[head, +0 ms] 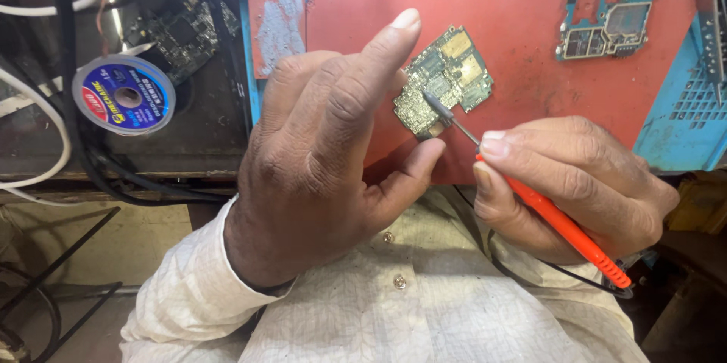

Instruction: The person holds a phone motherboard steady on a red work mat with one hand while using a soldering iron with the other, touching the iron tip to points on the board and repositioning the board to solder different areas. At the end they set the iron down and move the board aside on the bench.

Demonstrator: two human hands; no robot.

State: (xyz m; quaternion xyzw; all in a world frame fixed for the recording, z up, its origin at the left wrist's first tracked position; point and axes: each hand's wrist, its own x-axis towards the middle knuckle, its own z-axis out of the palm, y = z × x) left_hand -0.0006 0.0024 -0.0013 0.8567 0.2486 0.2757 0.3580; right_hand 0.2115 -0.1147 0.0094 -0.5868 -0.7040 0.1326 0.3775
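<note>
Left hand pinches the small gold circuit board at its lower edge above the red mat, while the right hand clasps 1 orange probe, long axis running up-left, tip touching the board's lower part.

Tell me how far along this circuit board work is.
Done: the gold circuit board is bare, out of any casing. In hand: the left hand holds it while the right hand touches the orange probe to it. Left: a blue board lies untouched.
</note>
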